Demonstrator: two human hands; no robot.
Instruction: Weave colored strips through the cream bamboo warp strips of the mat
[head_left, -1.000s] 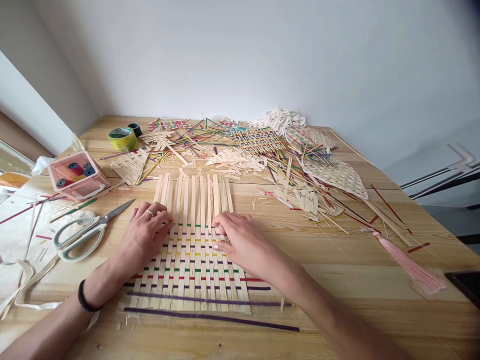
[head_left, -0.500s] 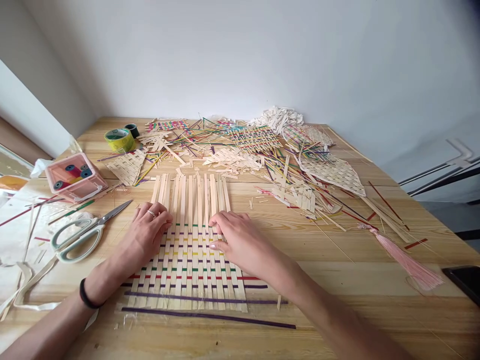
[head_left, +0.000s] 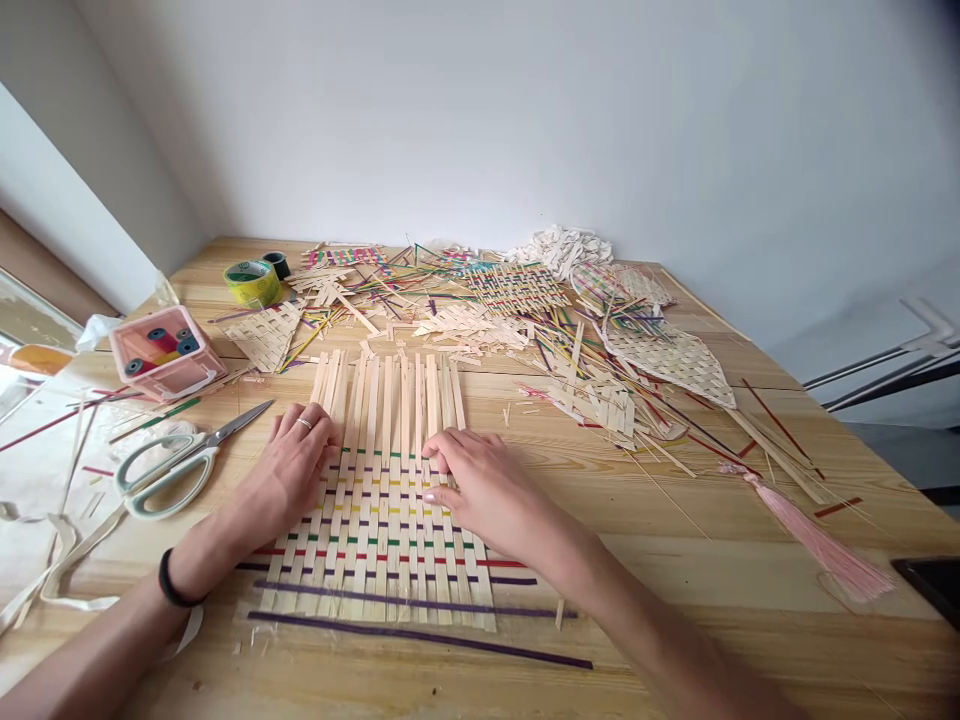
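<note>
The pale woven mat of flat wood-like strips looks matt; the grey-handled scissors have metal blades (smooth, faintly shiny).

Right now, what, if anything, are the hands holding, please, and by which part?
The woven mat, apparently, near its upper green strip: left hand at left edge, right hand over right side.

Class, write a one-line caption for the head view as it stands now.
Left hand and right hand rest on a woven mat, scissors lying open nearby.
</note>
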